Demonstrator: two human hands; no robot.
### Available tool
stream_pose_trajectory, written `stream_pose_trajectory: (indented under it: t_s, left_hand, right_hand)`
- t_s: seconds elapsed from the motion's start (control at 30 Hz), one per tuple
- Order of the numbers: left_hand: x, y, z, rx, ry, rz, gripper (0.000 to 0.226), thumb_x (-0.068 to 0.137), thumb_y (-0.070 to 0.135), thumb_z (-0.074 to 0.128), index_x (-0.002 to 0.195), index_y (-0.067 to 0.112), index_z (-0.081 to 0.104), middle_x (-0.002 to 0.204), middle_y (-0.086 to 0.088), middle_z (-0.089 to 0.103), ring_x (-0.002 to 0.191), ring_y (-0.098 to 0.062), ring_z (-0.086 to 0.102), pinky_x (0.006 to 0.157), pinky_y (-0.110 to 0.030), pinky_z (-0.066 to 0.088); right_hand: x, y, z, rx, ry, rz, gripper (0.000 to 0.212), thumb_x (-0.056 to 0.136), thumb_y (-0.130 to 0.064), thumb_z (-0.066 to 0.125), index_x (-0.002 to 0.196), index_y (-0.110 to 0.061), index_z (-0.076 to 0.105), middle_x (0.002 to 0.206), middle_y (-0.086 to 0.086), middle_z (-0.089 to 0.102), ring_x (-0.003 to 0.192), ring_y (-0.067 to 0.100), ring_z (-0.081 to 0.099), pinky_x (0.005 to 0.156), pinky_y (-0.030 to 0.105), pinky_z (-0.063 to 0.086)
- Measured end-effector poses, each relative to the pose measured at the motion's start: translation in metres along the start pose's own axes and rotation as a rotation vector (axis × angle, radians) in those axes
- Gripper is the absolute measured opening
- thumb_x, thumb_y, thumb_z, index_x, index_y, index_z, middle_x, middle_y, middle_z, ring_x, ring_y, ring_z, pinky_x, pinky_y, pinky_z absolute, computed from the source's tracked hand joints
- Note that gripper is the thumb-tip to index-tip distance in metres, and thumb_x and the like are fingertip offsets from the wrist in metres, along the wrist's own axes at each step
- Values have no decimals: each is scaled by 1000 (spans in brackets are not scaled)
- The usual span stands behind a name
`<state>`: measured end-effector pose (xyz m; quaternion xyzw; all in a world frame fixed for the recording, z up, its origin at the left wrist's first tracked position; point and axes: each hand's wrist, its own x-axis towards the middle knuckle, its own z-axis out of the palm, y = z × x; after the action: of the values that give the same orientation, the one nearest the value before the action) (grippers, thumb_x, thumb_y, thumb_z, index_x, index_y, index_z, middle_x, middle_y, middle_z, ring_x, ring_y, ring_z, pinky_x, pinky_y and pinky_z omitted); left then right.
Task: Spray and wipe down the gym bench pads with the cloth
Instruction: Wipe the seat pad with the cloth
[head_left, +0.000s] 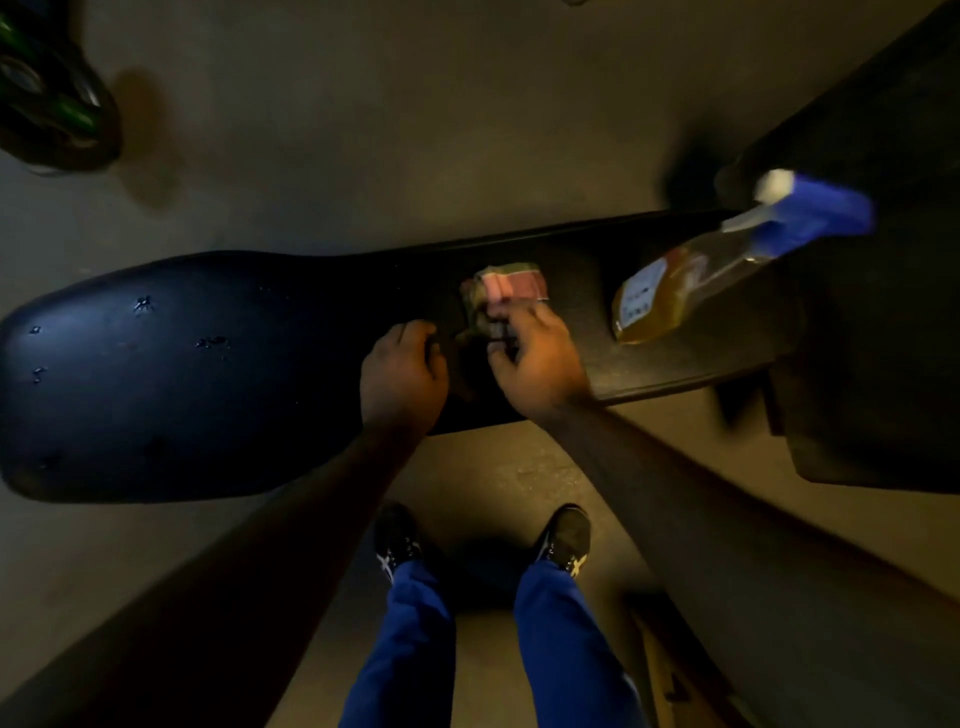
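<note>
A long black bench pad (171, 374) runs left to right, with several droplets of spray on its wide left end. A folded cloth (506, 288), pinkish and green, lies on the pad's middle. My right hand (535, 364) grips the cloth's near edge with curled fingers. My left hand (402, 376) rests on the pad just left of the cloth, its fingers curled; whether it holds any cloth I cannot tell. A spray bottle (675, 291) of amber liquid with a blue and white trigger head lies on its side on the pad's right part.
A second dark pad or frame part (883, 338) rises at the right. My feet in dark shoes (563, 535) stand on the concrete floor before the bench. A dark green-striped object (47, 93) sits at the far left.
</note>
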<state>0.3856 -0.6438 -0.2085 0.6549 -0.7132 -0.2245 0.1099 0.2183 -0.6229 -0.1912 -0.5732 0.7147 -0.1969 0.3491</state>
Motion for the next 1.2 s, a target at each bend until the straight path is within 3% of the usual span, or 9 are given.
stream_pose_trajectory:
  t_s: [0.17, 0.27, 0.53, 0.67, 0.8, 0.87, 1.0, 1.13, 1.2]
  left_hand:
    - [27, -55, 14, 120, 23, 17, 45, 95, 26, 49, 136, 7, 49, 145, -17, 46, 136, -34, 41, 110, -50, 35]
    - [32, -78, 26, 161, 10, 77, 54, 98, 35, 38, 144, 6, 40, 154, -19, 33, 145, -33, 27, 118, -47, 21]
    - [30, -89, 30, 99, 7, 148, 55, 100, 35, 36, 148, 8, 34, 158, -17, 25, 149, -28, 17, 121, -42, 12]
    - [29, -97, 19, 70, 14, 138, 53, 99, 26, 44, 147, 6, 35, 157, -19, 28, 147, -30, 21, 121, -41, 11]
    - [25, -111, 17, 196, 37, 132, 57, 101, 36, 29, 149, 4, 32, 158, -19, 25, 148, -30, 18, 121, -46, 13]
    - [23, -116, 22, 203, 50, 151, 58, 102, 36, 28, 150, 4, 29, 159, -19, 22, 149, -29, 15, 122, -45, 10]
    - [23, -114, 23, 194, 90, 143, 57, 101, 34, 33, 148, 2, 34, 157, -20, 27, 148, -31, 20, 121, -45, 13]
    - [27, -113, 24, 205, 83, 134, 55, 99, 30, 30, 143, -1, 41, 153, -22, 35, 144, -33, 29, 119, -47, 17]
    - [27, -114, 24, 213, 71, 129, 56, 98, 30, 28, 144, 0, 39, 153, -21, 34, 145, -33, 27, 119, -45, 15]
  right_hand:
    - [51, 20, 28, -361, -45, -108, 66, 94, -44, 53, 153, -18, 40, 162, 14, 33, 152, 37, 23, 124, 51, 20]
    - [62, 32, 45, -490, -36, -146, 66, 99, -52, 43, 157, -24, 31, 167, 11, 23, 156, 33, 13, 126, 52, 7]
    - [97, 39, 42, -570, -32, -197, 58, 102, -48, 32, 157, -29, 29, 168, 6, 20, 156, 30, 10, 124, 56, 10]
    - [113, 9, 67, -494, 142, 4, 57, 103, -44, 35, 156, -26, 34, 167, 8, 25, 156, 32, 14, 124, 55, 10]
    - [63, -11, 96, -529, -139, -354, 58, 101, -43, 37, 157, -28, 31, 167, 3, 24, 156, 27, 14, 124, 54, 12]
    - [82, 3, 80, -564, -150, -461, 59, 100, -44, 36, 156, -27, 33, 166, 5, 28, 155, 28, 19, 123, 52, 14]
    - [125, -17, 92, -539, 180, 29, 59, 99, -41, 36, 153, -18, 40, 163, 12, 32, 153, 35, 22, 124, 55, 16]
    - [96, -31, 113, -581, -119, -427, 56, 98, -38, 41, 152, -24, 41, 164, 6, 34, 154, 30, 23, 123, 50, 13]
    - [114, -16, 93, -604, -77, -451, 56, 97, -37, 41, 151, -24, 44, 162, 7, 38, 152, 30, 27, 122, 48, 16]
